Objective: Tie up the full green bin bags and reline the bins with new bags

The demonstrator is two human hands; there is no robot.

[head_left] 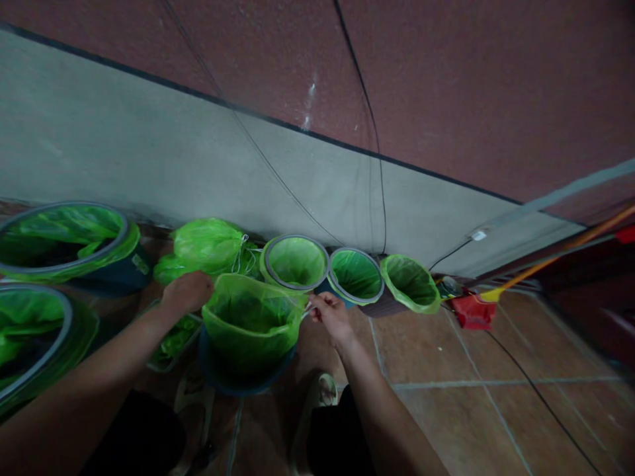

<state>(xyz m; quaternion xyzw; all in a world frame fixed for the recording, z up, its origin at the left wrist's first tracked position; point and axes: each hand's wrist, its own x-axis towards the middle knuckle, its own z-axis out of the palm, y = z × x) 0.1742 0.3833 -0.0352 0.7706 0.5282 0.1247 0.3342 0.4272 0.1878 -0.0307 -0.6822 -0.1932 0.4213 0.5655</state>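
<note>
A green garbage bag [248, 337] stands open-mouthed in a blue bin [248, 387] between my feet, its top raised above the bin's rim. My left hand [188, 292] is closed at the bag's left upper edge. On the opposite side, my right hand [331, 314] pinches the bag's white drawstring [306, 309] near the right upper edge. Behind the bag, a tied green bag [208, 244] with white strings leans by the wall. Just right of it sits a bin lined in green with a grey rim ring [297, 263].
Two more lined bins, a green one [356, 276] and a paler one [411, 284], line the wall. Large lined bins [69, 231] stand at the left. A small container with green bags [173, 340] is beside my left forearm. A red dustpan [472, 312] lies right, near a cable [536, 390].
</note>
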